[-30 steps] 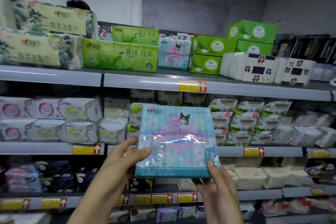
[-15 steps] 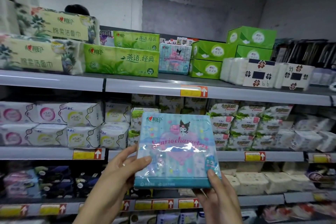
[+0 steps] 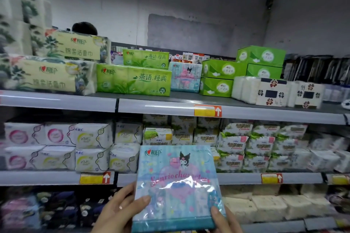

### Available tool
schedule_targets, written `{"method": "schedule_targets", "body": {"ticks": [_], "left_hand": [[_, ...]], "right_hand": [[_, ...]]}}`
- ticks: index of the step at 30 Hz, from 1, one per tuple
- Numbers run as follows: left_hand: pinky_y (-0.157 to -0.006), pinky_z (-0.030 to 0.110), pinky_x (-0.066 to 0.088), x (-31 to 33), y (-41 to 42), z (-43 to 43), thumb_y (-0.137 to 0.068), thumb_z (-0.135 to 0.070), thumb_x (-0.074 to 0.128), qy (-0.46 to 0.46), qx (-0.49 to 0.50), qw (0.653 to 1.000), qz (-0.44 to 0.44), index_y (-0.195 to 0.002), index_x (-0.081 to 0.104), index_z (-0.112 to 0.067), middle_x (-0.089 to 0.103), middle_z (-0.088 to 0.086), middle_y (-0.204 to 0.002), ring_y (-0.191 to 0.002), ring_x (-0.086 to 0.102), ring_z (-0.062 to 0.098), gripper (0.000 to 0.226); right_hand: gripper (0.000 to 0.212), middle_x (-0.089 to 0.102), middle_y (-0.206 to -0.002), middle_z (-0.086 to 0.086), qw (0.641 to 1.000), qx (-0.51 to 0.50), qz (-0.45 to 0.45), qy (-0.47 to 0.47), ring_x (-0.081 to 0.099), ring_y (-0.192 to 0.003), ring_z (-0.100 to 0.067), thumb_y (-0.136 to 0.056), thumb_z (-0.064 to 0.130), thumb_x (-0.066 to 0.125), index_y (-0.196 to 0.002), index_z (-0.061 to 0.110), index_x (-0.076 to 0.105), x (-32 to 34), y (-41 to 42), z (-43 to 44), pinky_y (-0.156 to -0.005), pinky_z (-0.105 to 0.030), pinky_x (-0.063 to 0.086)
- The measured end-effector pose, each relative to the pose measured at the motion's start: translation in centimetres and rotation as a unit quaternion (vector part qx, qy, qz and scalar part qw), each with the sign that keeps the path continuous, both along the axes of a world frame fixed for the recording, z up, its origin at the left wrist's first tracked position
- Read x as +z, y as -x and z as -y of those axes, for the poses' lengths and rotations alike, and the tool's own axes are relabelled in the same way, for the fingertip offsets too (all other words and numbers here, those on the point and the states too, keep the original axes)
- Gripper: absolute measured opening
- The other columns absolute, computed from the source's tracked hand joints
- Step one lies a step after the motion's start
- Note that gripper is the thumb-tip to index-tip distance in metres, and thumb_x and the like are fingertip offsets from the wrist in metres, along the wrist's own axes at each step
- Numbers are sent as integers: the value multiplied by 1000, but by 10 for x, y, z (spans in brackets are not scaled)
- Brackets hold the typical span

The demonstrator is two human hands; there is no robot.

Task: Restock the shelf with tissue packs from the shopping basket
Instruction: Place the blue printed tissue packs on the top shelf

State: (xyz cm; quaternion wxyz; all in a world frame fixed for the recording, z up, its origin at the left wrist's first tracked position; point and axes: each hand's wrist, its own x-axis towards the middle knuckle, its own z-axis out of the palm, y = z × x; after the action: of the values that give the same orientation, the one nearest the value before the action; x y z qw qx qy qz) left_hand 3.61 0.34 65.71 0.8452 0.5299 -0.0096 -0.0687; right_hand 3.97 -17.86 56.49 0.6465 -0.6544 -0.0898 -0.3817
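I hold a light-blue tissue pack (image 3: pixel 176 185) with cartoon characters and pink script upright in front of the shelves, low in the middle of the view. My left hand (image 3: pixel 121 210) grips its left edge, thumb on the front. My right hand (image 3: pixel 223 220) holds its lower right corner, thumb on the front. A matching blue pack (image 3: pixel 184 76) stands on the top shelf (image 3: pixel 170 108) between green packs. The shopping basket is out of view.
The top shelf also carries floral cream packs (image 3: pixel 49 75), green tea-print packs (image 3: pixel 134 79), green boxes (image 3: pixel 217 77) and white packs (image 3: pixel 272 91). The middle shelf (image 3: pixel 56 177) is full of white pad packs. A person's head (image 3: pixel 84 28) shows behind the shelf.
The view has tilted upward, so the shelves and the held pack sit lower in the frame. Both hands keep the same hold on the pack.
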Motion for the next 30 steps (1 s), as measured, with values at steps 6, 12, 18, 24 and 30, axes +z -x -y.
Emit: {"method": "schedule_targets", "body": {"ticks": [6,12,18,24,30], "left_hand": [[-82,43,56,-13,-3,-6,-42,-5,94,18,4,1000,-20,-118,62,-5,73,21,-99,-92,71,36,82],[-77,40,52,-20,-1,-15,-53,-4,86,10,18,1000,-22,-119,61,-9,74,14,-100,-90,72,29,71],[-84,41,51,-23,7,-25,-65,-18,77,-28,14,1000,5,-124,58,-11,73,10,-107,-98,70,27,63],[-74,32,59,-31,8,-36,-67,-21,70,-43,1,999,15,-127,56,-11,73,8,-110,-100,70,23,63],[-78,32,59,-31,4,-44,-70,-21,68,-52,-20,998,25,-126,57,-12,73,6,-108,-99,70,22,57]], "right_hand": [[62,36,-116,-56,967,-13,-22,-254,34,-111,-58,-78,19,43,-117,-29,37,83,40,-28,-56,-69,25],[52,73,-93,-17,901,141,-254,-321,71,-74,-28,-62,11,76,-112,2,64,58,38,3,-54,-31,56],[50,72,-108,-10,898,168,-239,-329,72,-88,-16,-64,27,73,-112,12,64,50,44,-7,-68,-32,57],[97,71,-112,-9,906,140,-243,-318,69,-99,-20,-36,50,92,-119,10,61,49,53,-20,-78,-37,58],[94,69,-115,-12,910,122,-243,-313,68,-101,-24,-39,45,93,-120,10,59,48,61,-25,-83,-42,57]]}}
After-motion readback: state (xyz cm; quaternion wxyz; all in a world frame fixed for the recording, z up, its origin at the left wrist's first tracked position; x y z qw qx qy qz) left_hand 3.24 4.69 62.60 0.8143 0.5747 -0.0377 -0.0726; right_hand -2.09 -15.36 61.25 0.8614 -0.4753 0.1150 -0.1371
